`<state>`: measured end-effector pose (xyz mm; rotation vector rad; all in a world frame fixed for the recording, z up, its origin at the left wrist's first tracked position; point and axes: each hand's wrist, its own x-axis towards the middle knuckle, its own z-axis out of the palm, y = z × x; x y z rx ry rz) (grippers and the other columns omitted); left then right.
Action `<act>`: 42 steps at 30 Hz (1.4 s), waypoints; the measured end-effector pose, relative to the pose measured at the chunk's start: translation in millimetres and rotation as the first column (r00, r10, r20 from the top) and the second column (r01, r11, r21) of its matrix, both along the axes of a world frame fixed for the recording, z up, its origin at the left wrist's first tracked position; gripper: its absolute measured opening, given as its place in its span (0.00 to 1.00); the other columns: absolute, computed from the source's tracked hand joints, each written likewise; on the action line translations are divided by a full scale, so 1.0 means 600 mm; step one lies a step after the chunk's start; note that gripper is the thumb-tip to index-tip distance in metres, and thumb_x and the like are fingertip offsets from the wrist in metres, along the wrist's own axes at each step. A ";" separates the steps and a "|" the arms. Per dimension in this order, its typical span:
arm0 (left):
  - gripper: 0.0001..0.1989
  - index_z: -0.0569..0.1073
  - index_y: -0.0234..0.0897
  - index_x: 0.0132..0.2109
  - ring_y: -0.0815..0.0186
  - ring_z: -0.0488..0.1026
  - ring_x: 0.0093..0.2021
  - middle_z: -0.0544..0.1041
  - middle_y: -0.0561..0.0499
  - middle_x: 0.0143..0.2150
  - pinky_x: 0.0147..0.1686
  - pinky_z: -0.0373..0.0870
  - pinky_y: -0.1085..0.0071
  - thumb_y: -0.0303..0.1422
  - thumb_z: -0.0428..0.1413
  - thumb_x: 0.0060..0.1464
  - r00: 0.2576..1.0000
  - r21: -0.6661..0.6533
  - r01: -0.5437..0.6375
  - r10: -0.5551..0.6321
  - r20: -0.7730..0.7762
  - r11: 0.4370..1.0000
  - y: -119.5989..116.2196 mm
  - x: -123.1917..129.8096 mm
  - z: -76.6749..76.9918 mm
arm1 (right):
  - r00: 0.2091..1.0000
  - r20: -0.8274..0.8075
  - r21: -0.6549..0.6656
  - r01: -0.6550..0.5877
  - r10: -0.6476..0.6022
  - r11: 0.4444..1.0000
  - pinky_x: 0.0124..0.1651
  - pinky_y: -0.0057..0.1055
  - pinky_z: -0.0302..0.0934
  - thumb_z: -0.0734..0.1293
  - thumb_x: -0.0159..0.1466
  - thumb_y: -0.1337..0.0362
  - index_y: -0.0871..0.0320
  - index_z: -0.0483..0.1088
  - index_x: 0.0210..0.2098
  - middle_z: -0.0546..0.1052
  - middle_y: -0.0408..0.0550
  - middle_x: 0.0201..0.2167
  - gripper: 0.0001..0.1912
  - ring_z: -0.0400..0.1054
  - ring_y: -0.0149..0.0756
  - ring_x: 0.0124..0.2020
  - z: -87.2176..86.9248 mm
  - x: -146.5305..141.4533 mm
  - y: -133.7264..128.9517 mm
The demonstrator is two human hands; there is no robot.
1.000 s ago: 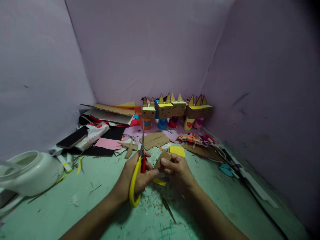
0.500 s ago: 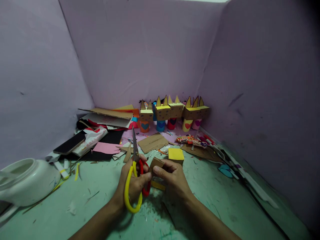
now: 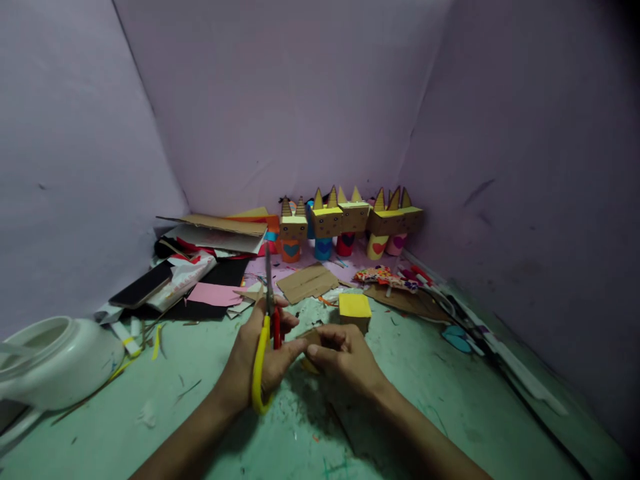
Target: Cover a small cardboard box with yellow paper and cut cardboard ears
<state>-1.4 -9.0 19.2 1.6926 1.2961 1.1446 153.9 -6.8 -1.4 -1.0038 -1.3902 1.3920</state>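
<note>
My left hand point(image 3: 246, 360) is closed on a pair of scissors point(image 3: 262, 347) with one yellow and one red handle. Their blades point up and away from me, seemingly closed. Between the thumb and fingers of my right hand point(image 3: 353, 357) is a small brown cardboard piece point(image 3: 312, 336). My left thumb tip meets the near edge of that piece. Under it a bit of yellow shows, mostly covered by my fingers. Just beyond my right hand sits a small cardboard box with a yellow top point(image 3: 355, 305).
Cardboard figures point(image 3: 327, 223) with pointed ears line the back wall. Flat cardboard point(image 3: 307, 283), pink paper point(image 3: 215, 295) and a dark phone-like slab point(image 3: 141, 283) lie left and centre. A white pot point(image 3: 83, 360) stands at left; a cable point(image 3: 530, 407) runs along the right.
The cardboard piece has tipped flatter and sits a little lower in my fingers. The scissors have turned more edge-on, with the red handle now mostly behind my left hand.
</note>
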 end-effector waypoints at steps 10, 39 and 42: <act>0.20 0.59 0.38 0.42 0.72 0.65 0.25 0.67 0.57 0.29 0.24 0.64 0.75 0.27 0.56 0.40 0.957 -0.197 0.266 -0.233 0.174 0.944 0.007 0.002 -0.005 | 0.946 0.324 0.128 -0.024 -0.019 0.991 0.22 0.24 0.45 0.63 0.47 0.66 0.60 0.66 0.15 0.57 0.37 0.14 0.07 0.49 0.26 0.19 -0.001 -0.002 -0.002; 0.22 0.61 0.39 0.43 0.67 0.70 0.28 0.71 0.55 0.28 0.25 0.68 0.73 0.31 0.62 0.41 0.814 -0.106 0.020 0.045 0.580 0.994 -0.017 0.031 -0.019 | 0.944 -0.268 -0.059 0.182 -0.192 0.981 0.26 0.27 0.60 0.71 0.47 0.55 0.62 0.73 0.23 0.71 0.43 0.19 0.14 0.63 0.30 0.21 0.012 -0.006 -0.001; 0.22 0.61 0.39 0.43 0.67 0.70 0.28 0.70 0.56 0.28 0.26 0.68 0.73 0.31 0.62 0.40 0.811 -0.107 0.010 0.055 0.583 0.994 -0.019 0.032 -0.019 | 0.938 -0.270 -0.042 0.213 -0.217 0.976 0.24 0.25 0.59 0.71 0.47 0.57 0.62 0.73 0.23 0.71 0.43 0.20 0.13 0.62 0.28 0.21 0.018 -0.006 -0.004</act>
